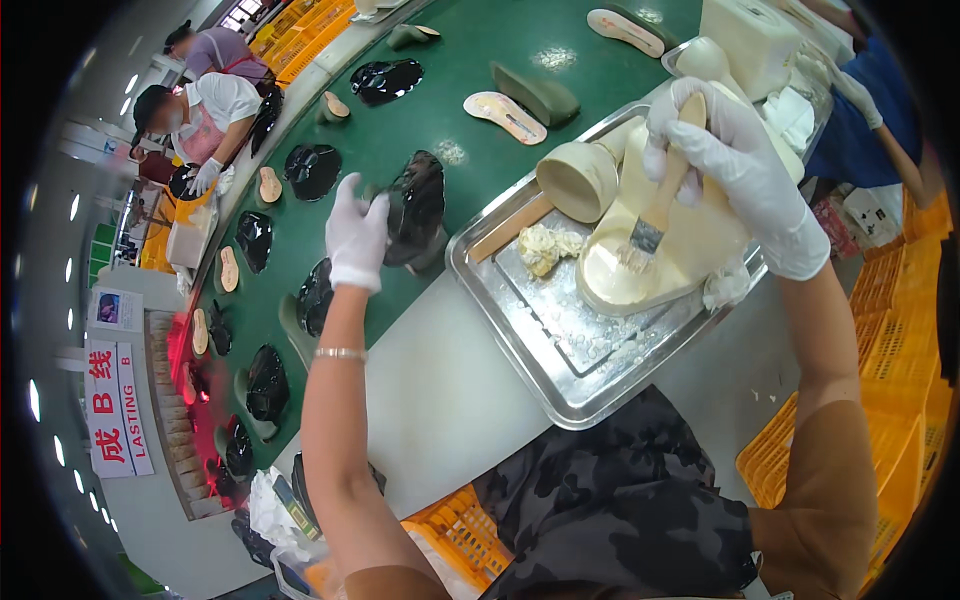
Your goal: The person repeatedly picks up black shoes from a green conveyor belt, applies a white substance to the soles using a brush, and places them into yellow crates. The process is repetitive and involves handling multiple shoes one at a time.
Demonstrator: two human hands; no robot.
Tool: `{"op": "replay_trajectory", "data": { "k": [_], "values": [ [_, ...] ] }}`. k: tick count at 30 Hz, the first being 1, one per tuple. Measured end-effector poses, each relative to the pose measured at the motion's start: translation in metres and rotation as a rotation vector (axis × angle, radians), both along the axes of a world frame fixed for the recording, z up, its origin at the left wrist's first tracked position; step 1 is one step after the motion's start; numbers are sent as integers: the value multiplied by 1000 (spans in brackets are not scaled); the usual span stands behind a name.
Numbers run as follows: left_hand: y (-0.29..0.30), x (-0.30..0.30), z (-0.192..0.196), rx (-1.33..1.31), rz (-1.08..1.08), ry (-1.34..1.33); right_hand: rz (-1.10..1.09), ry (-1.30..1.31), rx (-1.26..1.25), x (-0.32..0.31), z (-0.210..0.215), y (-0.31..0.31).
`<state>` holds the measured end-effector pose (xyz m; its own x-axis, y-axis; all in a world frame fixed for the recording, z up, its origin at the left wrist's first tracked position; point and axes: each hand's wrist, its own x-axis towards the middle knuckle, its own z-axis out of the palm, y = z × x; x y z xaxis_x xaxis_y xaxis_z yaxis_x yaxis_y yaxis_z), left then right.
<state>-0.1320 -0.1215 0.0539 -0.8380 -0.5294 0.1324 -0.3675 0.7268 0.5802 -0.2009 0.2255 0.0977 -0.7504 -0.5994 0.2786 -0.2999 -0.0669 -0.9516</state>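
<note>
My right hand [735, 165], in a white glove, is closed around the wooden handle of a flat brush [655, 215]. The bristles point down into a cream-coloured tub [625, 290] with pale liquid in it. That tub rests on a metal tray [560, 390]. Over the green belt, my left hand [357, 235], also gloved, has its finger and thumb apart. It is right beside a glossy black shoe upper [417, 205]; whether it touches the upper I cannot tell.
Black uppers [312, 170], pale insoles [505, 117] and grey-green shoe lasts [537, 97] lie along the green belt [470, 50]. A cream cup [578, 182] and yellowish lumps [545, 250] share the tray. Yellow crates [900, 320] stand at right. Co-workers [215, 110] are across the belt and at right.
</note>
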Motion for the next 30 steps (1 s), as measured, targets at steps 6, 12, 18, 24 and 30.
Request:
{"op": "replay_trajectory", "data": {
  "k": [6, 12, 18, 24, 30],
  "values": [
    [-27, -68, -37, -360, 61, -73, -14, -105, -15, 11, 6, -1],
    [-40, -73, -64, -320, -29, -50, 3, -98, -16, 11, 5, -2],
    [-60, 19, -48, -123, -178, 308, -37, -41, -20, 8, 2, -3],
    [-77, 219, -14, 51, 26, 313, -137, 46, 13, 16, -1, -8],
    [-34, 371, 12, -143, 343, 138, -110, 84, -4, -2, -30, -4]
  ]
}}
